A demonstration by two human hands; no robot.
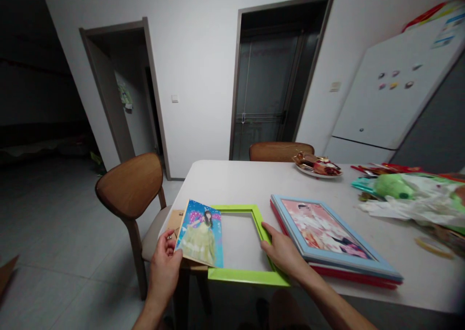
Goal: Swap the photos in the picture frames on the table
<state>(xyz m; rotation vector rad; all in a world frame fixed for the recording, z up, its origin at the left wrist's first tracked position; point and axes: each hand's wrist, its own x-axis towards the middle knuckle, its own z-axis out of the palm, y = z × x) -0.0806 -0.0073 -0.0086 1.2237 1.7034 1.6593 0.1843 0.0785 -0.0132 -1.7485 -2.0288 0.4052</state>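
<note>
The photo [200, 238] lies at the near left of the worktop [236, 181], held at its left side. Its long axis runs away from the person, the far end tipped a little to the right; the pictured figure's head points to the far end, its skirt to the near end. The right part of the photo covers the left side of the green frame [237, 275], whose opening shows a pale surface. The frame sits square to the person, its near bar along the worktop's near edge.

The left hand [165, 260] has its fingers nearly closed, pinching the photo by the left edge: thumb at the near corner, the other fingers bent further up that edge, so the photo extends to the right of them. A brown board [176, 219] shows just beyond these fingers; whether they touch it is unclear.

The right hand [281, 248] has its fingers curled over the frame's right bar, fingertips toward the opening; their undersides are hidden. The photo is well to the left of them, across the opening. Just right of this hand is a stack of frames [329, 262], a blue one on top.
</note>
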